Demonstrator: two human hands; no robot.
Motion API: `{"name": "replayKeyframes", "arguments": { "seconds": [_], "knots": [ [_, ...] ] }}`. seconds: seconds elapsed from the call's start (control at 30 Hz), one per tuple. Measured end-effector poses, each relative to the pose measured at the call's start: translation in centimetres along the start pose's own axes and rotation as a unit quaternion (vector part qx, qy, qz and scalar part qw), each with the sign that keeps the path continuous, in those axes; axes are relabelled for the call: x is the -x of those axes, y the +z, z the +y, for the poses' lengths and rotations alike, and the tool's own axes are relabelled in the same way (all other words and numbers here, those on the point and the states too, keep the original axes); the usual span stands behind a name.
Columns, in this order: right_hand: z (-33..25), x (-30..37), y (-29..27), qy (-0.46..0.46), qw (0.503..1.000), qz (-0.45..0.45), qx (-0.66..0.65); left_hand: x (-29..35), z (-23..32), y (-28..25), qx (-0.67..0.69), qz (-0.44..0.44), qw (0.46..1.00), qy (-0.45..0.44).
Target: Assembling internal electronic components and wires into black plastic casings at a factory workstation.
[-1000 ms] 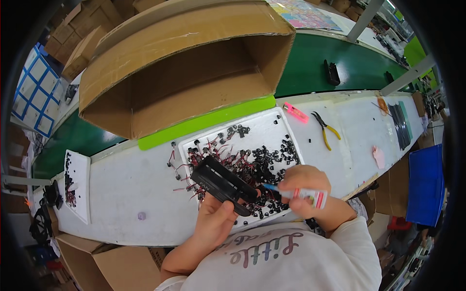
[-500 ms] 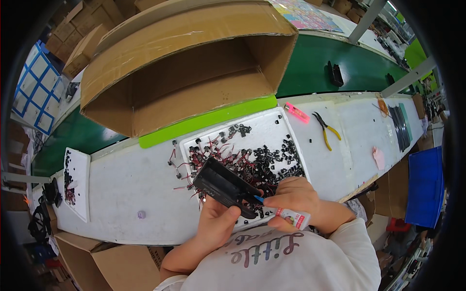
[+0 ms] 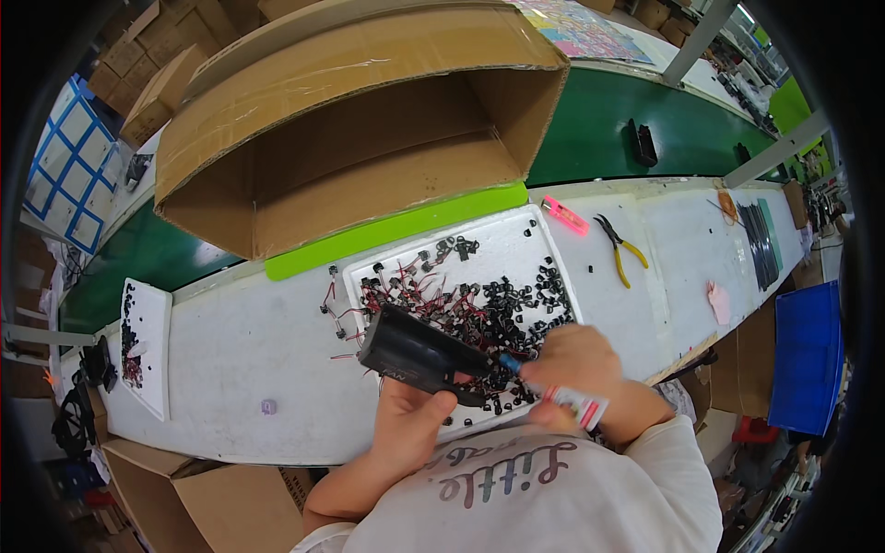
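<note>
— Hands first: what are they gripping?

— Left hand (image 3: 417, 426) is clenched around the underside of a black rectangular plastic housing (image 3: 417, 352), holding it tilted above the near edge of the white tray (image 3: 516, 241). Right hand (image 3: 576, 359) is closed around a small tube with a blue nozzle (image 3: 562, 394); the nozzle tip touches the right end of the housing, and the tube's white tail sticks out past the wrist.

— And directly under them?

— The white tray lies on the white worktop (image 3: 230, 369), scattered with small black parts and red-wired components (image 3: 479, 304). A few of them have spilled onto the worktop just left of the tray.

— Further out?

— Behind the tray a bright green strip (image 3: 396, 230) runs along the worktop's far edge, and a big open cardboard box (image 3: 359, 120) lies on its side on the green conveyor belt (image 3: 599, 138). To the right of the tray there's a pink marker-like item (image 3: 565, 216), then yellow-handled pliers (image 3: 619, 249), well apart from the hands. At far left a second white tray (image 3: 152, 318) holds a few more black parts. A blue bin (image 3: 804, 359) stands beyond the right end of the worktop, and cardboard boxes (image 3: 221, 502) sit below its near edge.
</note>
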State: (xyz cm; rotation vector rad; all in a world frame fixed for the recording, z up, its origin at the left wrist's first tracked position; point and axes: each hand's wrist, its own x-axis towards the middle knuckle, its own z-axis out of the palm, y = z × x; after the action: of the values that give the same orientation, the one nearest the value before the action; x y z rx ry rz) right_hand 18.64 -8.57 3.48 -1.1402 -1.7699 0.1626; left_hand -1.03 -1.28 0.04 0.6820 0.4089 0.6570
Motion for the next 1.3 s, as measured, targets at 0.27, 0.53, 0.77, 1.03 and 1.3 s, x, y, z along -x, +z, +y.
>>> {"name": "replayKeyframes", "arguments": {
  "seconds": [0.27,0.53,0.77,1.03,1.3],
  "knots": [
    [8.8,-1.5,-0.7,0.163,0.949,-0.084,0.256,0.0,1.0,-0.3,-0.069,0.009,0.998,-0.008],
    [7.4,-1.6,0.0,0.152,0.962,-0.075,0.216,-0.2,1.8,-1.0,-0.007,-0.134,0.988,0.076],
    [4.7,-0.5,1.0,0.134,0.96,-0.151,0.192,-0.3,2.2,-1.3,0.002,-0.006,0.999,0.042],
    [5.2,-0.1,1.1,0.192,0.941,-0.126,0.25,-0.3,1.8,-1.4,0.03,-0.005,1.0,-0.005],
    [6.8,-1.4,2.4,0.134,0.931,-0.164,0.296,-0.5,1.7,-0.9,0.03,-0.011,0.998,-0.046]
  ]
}}
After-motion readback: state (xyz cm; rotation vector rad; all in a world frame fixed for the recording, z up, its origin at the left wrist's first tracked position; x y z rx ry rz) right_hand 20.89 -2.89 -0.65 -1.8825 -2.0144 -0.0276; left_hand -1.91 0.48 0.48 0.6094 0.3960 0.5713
